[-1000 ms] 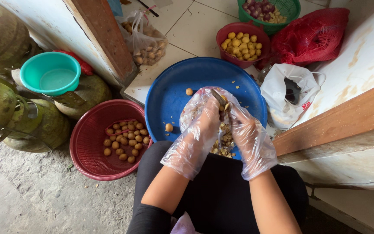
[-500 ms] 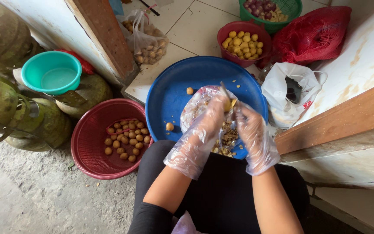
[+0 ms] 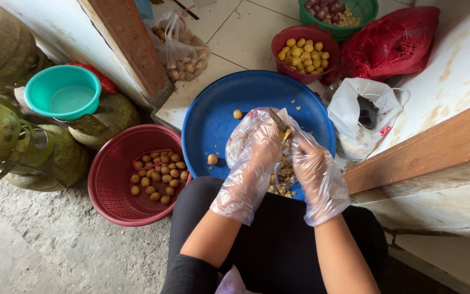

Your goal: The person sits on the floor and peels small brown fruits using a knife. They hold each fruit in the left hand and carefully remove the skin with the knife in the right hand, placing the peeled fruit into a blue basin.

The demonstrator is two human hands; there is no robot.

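Both my hands wear loose clear plastic gloves and meet over the near side of a big blue basin (image 3: 202, 109). My left hand (image 3: 251, 158) is closed around a small yellowish round tuber (image 3: 286, 134), mostly hidden by the glove. My right hand (image 3: 316, 169) is closed too, and a thin knife blade (image 3: 276, 118) sticks up between the hands against the tuber. A heap of peelings (image 3: 284, 182) lies in the basin under the hands. Two loose peeled tubers (image 3: 237, 114) rest on the basin floor.
A red basket (image 3: 110, 179) of brown unpeeled tubers sits at left, beside green cylinders (image 3: 1, 49) and a teal bowl (image 3: 63, 92). Beyond the basin are a red bowl (image 3: 278, 41) of yellow peeled ones, a green basket (image 3: 365, 11), a red mesh sack (image 3: 393, 38), a white bag (image 3: 363, 117) and a clear bag (image 3: 183, 54).
My hands stay together over the basin; the left one has shifted slightly around the tuber and the blade has tilted a little. Nothing else has moved.
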